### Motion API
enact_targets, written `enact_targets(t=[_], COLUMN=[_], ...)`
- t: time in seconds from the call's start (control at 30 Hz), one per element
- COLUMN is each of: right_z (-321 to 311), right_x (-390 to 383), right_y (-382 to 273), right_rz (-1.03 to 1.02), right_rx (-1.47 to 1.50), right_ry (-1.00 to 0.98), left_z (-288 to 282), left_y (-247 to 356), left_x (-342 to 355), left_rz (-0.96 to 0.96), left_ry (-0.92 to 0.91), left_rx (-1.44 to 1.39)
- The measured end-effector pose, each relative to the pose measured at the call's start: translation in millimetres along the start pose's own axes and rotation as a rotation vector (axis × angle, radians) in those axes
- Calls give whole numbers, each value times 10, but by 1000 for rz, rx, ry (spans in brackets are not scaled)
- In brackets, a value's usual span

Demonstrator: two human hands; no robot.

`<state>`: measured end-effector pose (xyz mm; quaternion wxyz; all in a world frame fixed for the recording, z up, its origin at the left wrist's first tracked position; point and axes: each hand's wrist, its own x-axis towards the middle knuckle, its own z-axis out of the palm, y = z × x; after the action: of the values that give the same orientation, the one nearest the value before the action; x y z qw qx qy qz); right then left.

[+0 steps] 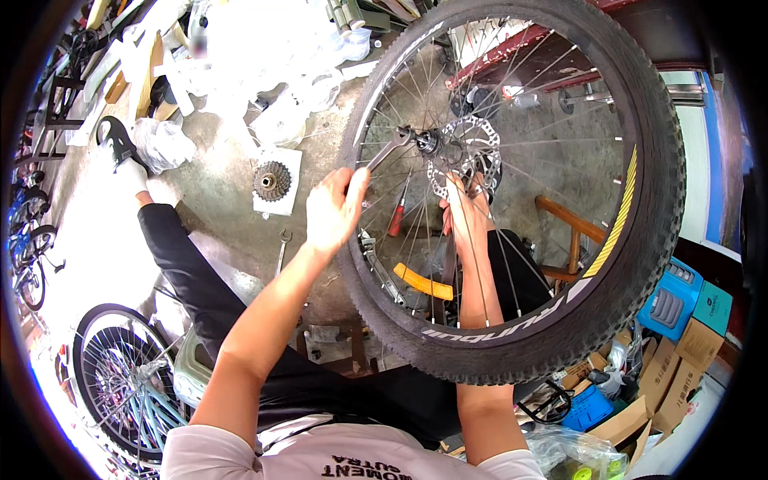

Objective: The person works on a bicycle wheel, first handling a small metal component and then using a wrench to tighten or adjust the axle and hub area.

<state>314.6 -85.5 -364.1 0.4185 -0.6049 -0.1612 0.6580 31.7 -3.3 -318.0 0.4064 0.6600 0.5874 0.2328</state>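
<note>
A bicycle wheel (670, 200) with a knobbly black tyre stands tilted before me, its hub end (429, 142) facing up. My left hand (332, 212) is closed around a silver open-end wrench (387, 152), whose jaw sits at the hub axle. On the far side of the spokes, my right hand (470, 218) is closed just below the brake disc (490, 132); something red shows at its fingers, but what it grips is partly hidden. Left of the wheel a sprocket cluster (272, 181) rests on white paper.
A red-handled screwdriver (397, 219) and another wrench (283, 250) lie on the concrete floor. Lower left stands another bicycle wheel (120, 384). At right are a blue plastic case (670, 298) and cardboard boxes (678, 388). Plastic bags (160, 144) lie near my left foot.
</note>
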Motion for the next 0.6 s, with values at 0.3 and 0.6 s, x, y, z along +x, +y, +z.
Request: enact_targets(t=[0.3,0.6], right_z=[-11,365], right_x=[-42,-166], right_y=[-29,-171], right_rz=[-34,-59], right_rx=[46,-71], right_ry=[102,297], left_z=[-242,-423], left_y=[459,1059], left_x=[-426,-124], left_rz=[342,715], left_ry=[28,179], left_rx=[112,237])
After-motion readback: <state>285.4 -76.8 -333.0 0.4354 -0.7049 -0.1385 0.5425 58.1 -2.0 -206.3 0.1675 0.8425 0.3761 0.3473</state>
